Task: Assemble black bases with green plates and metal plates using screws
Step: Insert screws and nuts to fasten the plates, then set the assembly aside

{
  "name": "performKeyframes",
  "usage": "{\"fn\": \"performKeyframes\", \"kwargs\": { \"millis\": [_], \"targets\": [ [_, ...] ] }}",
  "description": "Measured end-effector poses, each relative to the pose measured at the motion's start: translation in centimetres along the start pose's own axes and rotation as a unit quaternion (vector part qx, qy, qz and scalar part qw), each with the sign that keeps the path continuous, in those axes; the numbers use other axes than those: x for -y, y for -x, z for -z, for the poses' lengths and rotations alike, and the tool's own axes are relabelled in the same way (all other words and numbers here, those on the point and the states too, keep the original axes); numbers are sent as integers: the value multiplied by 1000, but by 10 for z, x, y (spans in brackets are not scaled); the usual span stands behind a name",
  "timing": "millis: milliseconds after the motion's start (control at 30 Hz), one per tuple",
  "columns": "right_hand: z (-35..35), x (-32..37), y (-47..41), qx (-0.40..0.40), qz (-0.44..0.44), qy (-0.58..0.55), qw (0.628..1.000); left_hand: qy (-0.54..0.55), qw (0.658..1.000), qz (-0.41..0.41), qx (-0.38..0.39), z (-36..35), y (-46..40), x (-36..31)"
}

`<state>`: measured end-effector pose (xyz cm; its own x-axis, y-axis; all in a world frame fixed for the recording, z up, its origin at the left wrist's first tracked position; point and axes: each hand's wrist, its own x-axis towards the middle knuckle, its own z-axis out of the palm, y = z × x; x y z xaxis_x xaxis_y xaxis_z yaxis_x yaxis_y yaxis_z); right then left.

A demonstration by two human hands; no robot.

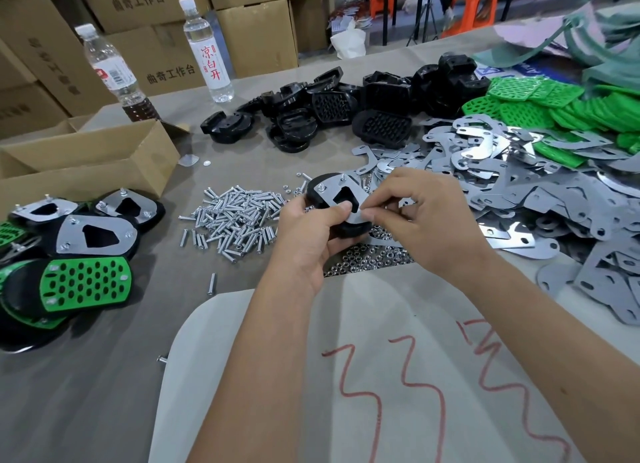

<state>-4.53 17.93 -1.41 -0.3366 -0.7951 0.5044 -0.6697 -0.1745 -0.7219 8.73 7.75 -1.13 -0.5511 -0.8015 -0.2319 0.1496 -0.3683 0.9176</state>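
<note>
My left hand (311, 234) grips a black base (317, 194) above the table, with a metal plate (337, 190) lying on its upper face and screw ends poking through the plate's far corners. My right hand (412, 213) pinches at the plate's near corner with thumb and forefinger; what lies between the fingertips is too small to tell. A heap of loose screws (235, 216) lies left of the base. Small nuts (367, 258) are scattered under my hands. More black bases (346, 112), metal plates (502, 185) and green plates (554, 109) are piled behind and to the right.
Finished assemblies (79, 254) lie at the left edge, some green side up. An open cardboard box (90, 164) stands behind them, with two water bottles (207, 50) further back. A white sheet with red scribbles (381, 376) covers the near table. Stacked cartons fill the back left.
</note>
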Motion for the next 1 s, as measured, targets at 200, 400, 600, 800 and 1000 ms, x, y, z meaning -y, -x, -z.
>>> {"fn": "performKeyframes", "kwargs": {
  "millis": [200, 400, 600, 800, 1000],
  "targets": [
    [2, -5, 0, 1, -74, -68, 995, -5, 1000, -4, 6, 1, -1, -1],
    [4, -10, -2, 30, -82, -112, 990, 4, 1000, 5, 5, 1, -1, 0],
    [6, -16, -2, 62, -90, -122, 987, -5, 1000, 6, 14, 0, -1, 1],
    [5, -16, -4, 57, -77, -134, 986, 27, 999, 5, 23, 4, 4, -2],
    [6, -10, -3, 19, -42, -171, 984, 62, 993, 37, 96, 8, 6, -8]
  ]
}}
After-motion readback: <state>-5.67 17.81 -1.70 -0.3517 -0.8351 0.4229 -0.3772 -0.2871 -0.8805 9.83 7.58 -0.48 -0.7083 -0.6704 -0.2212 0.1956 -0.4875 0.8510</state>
